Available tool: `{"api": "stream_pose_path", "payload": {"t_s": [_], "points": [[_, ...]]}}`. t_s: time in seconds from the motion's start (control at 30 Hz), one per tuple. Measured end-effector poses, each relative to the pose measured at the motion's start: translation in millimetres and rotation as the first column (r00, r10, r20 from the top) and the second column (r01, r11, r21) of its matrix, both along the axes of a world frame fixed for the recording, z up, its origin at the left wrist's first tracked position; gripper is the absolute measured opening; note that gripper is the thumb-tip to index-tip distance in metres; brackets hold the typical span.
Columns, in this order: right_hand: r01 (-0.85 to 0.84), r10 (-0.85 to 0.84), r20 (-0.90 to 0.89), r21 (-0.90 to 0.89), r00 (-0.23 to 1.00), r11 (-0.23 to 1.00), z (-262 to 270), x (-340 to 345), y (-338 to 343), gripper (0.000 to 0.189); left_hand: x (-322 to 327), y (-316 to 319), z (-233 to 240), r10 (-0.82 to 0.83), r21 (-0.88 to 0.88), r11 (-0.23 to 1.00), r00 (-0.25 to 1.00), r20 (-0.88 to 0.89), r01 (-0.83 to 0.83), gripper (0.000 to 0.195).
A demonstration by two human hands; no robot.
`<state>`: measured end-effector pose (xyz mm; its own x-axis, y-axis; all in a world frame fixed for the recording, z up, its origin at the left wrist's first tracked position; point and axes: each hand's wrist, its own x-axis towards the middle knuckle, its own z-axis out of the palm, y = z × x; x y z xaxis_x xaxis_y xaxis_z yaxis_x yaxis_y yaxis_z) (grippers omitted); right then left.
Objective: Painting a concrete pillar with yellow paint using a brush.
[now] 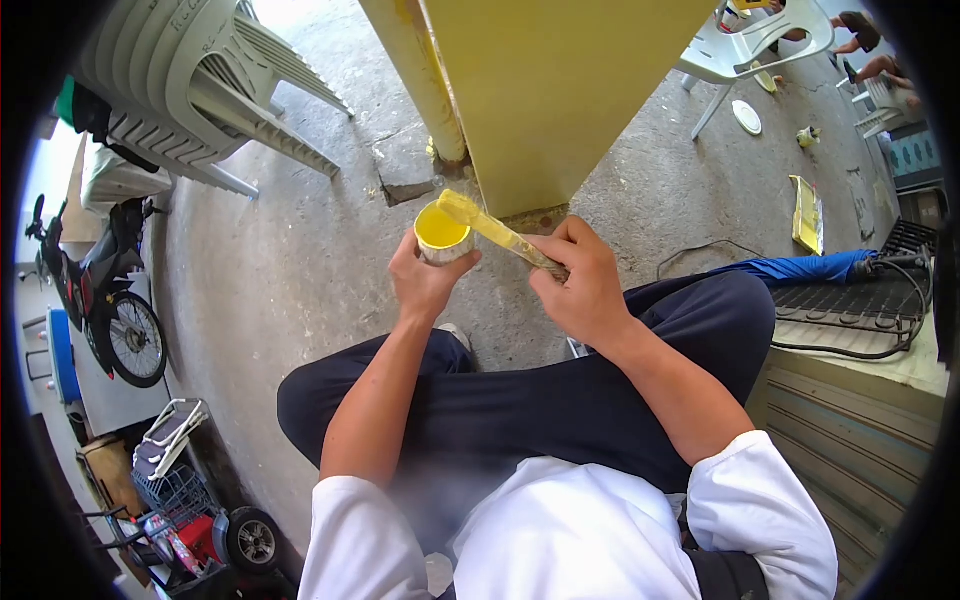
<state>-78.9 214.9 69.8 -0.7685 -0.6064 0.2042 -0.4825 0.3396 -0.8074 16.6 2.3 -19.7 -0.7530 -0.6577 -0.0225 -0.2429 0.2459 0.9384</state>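
A small cup of yellow paint (442, 229) sits in the grip of my left hand (427, 281), tilted so that its inside faces me. My right hand (581, 277) is closed around the handle of a paint-coated brush (499, 231). The yellow-covered head of that brush lies over the right side of the cup's rim. Whether it touches the rim I cannot tell. Just beyond both hands rises a yellow-painted panel (555, 97), with a yellow pipe (424, 82) along its left side. Both meet the concrete floor.
Stacked plastic chairs (202, 90) stand at the far left, above a parked motorcycle (112, 300). On the right are another plastic chair (739, 52), a white lid (747, 118), a yellow-stained paint tray (807, 215) and a blue umbrella (810, 266). Other people sit at the upper right.
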Motion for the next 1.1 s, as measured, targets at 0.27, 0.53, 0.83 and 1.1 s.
{"api": "stream_pose_path", "payload": {"t_s": [0.27, 0.53, 0.83, 1.1], "points": [[0.021, -0.004, 0.240, -0.065, 0.971, 0.998, -9.6, -6.6, -2.4, 0.027, -2.8, 3.1, -3.8, -0.017, 0.019, 1.000, 1.000, -0.020, 0.017, 0.064], [0.182, 0.025, 0.651, -0.249, 0.759, 0.951, 3.1, -17.2, 0.2, 0.018, -3.8, 5.0, 3.4, -0.062, 0.009, 0.998, 0.995, -0.080, 0.063, 0.065], [0.231, -0.136, 0.545, -0.109, 0.827, 0.967, 0.4, -18.7, 0.9, 0.017, -6.2, 11.1, 3.2, -0.226, -0.334, 0.923, 0.972, -0.064, 0.193, 0.069], [-0.066, 0.065, -0.071, -0.004, 0.995, 0.998, -6.6, -10.0, -7.0, 0.015, -3.9, 19.5, 1.9, -0.372, -0.469, 0.822, 0.928, -0.010, 0.324, 0.075]]}}
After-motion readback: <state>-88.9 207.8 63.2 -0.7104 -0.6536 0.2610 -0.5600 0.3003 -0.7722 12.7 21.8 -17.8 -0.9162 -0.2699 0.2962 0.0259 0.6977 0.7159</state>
